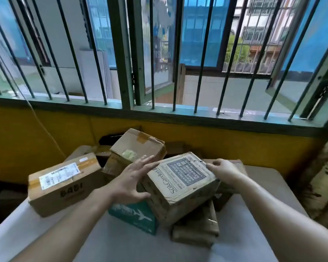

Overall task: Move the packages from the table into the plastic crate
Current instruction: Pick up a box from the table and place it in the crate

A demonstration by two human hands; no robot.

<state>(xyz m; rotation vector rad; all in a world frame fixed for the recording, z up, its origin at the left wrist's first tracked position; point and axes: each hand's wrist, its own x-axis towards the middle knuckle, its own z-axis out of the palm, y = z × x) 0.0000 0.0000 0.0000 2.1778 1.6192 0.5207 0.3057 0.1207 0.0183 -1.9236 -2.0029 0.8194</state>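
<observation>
Your table (110, 241), pale grey, carries a heap of cardboard packages under a barred window (159, 53); no plastic crate shows anywhere in view, so its place cannot be told. At the left edge the long labelled box (64, 183) overhangs the table's side (a nudge from your forearm could tip it off). Behind, at the far middle, a taped carton (136, 148) leans on the pile. In the middle sits the printed box (180, 184), tilted, perched on a teal box (134, 216) and on flat brown parcels (197, 227) to the near right.

Your left hand (133, 178) is spread wide, fingers straight, its fingertips at the printed box's far-left corner and the palm beside its left face, gripping nothing yet. Your right hand (223, 172) curls over the box's right edge, fingers bent against it; whether it grips firmly cannot be told.

The risk: lift with one side only loosely held and the tilted box likely slides toward you, dragging the teal box or the parcels beneath. Worn, creased cardboard may buckle under a pinch at the corners.
</observation>
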